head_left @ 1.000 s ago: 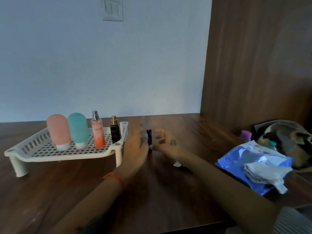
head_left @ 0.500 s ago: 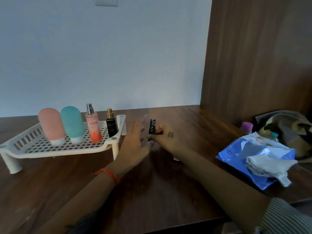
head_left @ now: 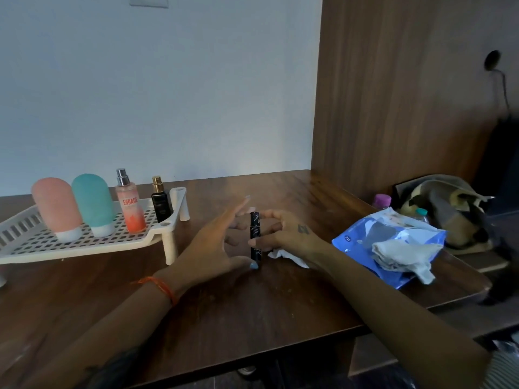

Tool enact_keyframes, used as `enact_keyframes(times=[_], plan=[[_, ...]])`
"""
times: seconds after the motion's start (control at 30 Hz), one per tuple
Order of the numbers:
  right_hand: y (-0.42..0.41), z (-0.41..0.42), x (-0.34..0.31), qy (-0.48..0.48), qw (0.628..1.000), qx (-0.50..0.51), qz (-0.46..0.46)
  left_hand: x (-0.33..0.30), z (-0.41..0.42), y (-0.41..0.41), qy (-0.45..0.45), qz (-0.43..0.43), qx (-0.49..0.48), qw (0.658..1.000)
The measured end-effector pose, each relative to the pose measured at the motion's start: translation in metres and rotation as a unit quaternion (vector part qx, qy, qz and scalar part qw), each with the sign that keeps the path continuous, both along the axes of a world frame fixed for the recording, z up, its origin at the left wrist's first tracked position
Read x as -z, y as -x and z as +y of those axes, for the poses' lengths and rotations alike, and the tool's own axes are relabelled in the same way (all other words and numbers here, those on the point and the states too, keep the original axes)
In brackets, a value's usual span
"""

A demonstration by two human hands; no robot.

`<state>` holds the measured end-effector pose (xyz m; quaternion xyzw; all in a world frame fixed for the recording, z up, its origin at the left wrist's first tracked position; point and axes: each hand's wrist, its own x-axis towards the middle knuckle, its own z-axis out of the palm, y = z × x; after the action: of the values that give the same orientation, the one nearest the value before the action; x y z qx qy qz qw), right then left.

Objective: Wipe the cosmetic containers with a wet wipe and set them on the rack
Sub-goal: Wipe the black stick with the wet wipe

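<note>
A slim black tube (head_left: 255, 234) with pale marbling stands upright over the wooden table, between my two hands. My right hand (head_left: 289, 234) pinches it from the right with curled fingers, and a white wet wipe (head_left: 289, 256) sticks out from under that palm. My left hand (head_left: 213, 242) is spread beside the tube with straight fingers, its thumb tip touching the tube's lower end. The white perforated rack (head_left: 84, 247) at the left carries a pink bottle (head_left: 56, 206), a teal bottle (head_left: 92, 203), a pink-orange spray bottle (head_left: 129, 206) and a small black perfume bottle (head_left: 160, 205).
A blue wet-wipe pack (head_left: 362, 240) lies at the right with a crumpled used wipe (head_left: 398, 255) on it. Behind it are a purple-capped bottle (head_left: 382, 200) and a cloth bag (head_left: 443, 209). A wooden panel closes the right side.
My right hand has brought the black tube nearer to me and holds it upright. My left hand has turned and spread, with its thumb now at the tube's base.
</note>
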<state>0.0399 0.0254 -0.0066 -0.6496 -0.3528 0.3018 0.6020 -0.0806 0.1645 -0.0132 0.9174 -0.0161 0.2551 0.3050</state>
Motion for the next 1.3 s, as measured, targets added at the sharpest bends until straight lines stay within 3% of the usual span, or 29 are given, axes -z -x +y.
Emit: enact_keyframes(times=[0.1,0.2,0.27,0.33,0.47,0.63,0.73,0.87,0.9,0.97,1.03,1.17,1.23,1.3], plan=[[0.005,-0.001,0.001,-0.001,0.999,0.0,-0.033,0.0,-0.001,0.001,-0.006,-0.006,-0.006,1.0],[0.01,-0.01,-0.01,-0.034,0.983,0.104,-0.147,-0.003,-0.003,0.005,-0.021,-0.018,-0.029,0.999],[0.008,-0.016,-0.015,-0.083,0.937,0.227,-0.251,-0.006,-0.004,0.007,-0.033,-0.015,-0.051,0.998],[0.003,-0.019,-0.016,-0.057,0.897,0.286,-0.333,-0.008,-0.004,0.007,-0.039,-0.011,-0.073,0.996],[0.001,-0.028,-0.02,0.122,0.888,0.139,-0.422,-0.008,-0.001,0.009,-0.052,-0.004,-0.101,0.993],[-0.001,-0.036,-0.037,0.266,0.853,-0.034,-0.447,-0.009,-0.001,0.008,-0.056,0.016,-0.117,0.991],[-0.013,-0.027,-0.032,0.189,0.843,0.012,-0.503,-0.009,0.0,0.009,-0.058,0.006,-0.118,0.991],[-0.011,-0.008,-0.033,-0.039,0.892,0.165,-0.418,-0.01,0.0,0.01,-0.063,-0.001,-0.105,0.992],[-0.006,-0.002,-0.033,-0.089,0.888,0.19,-0.41,-0.011,0.001,0.009,-0.06,-0.002,-0.098,0.993],[0.002,0.01,-0.026,-0.154,0.84,0.215,-0.474,-0.01,0.002,0.009,-0.055,-0.006,-0.083,0.995],[0.005,0.017,-0.011,-0.182,0.789,0.206,-0.55,-0.01,0.001,0.009,-0.054,-0.013,-0.072,0.996],[0.004,0.015,0.0,-0.2,0.734,0.171,-0.626,-0.009,0.001,0.01,-0.065,-0.03,-0.061,0.996],[0.004,0.015,0.0,-0.205,0.74,0.167,-0.619,-0.01,0.0,0.011,-0.075,-0.043,-0.049,0.995],[0.004,0.015,0.0,-0.207,0.792,0.175,-0.547,-0.009,0.001,0.011,-0.085,-0.05,-0.04,0.994]])
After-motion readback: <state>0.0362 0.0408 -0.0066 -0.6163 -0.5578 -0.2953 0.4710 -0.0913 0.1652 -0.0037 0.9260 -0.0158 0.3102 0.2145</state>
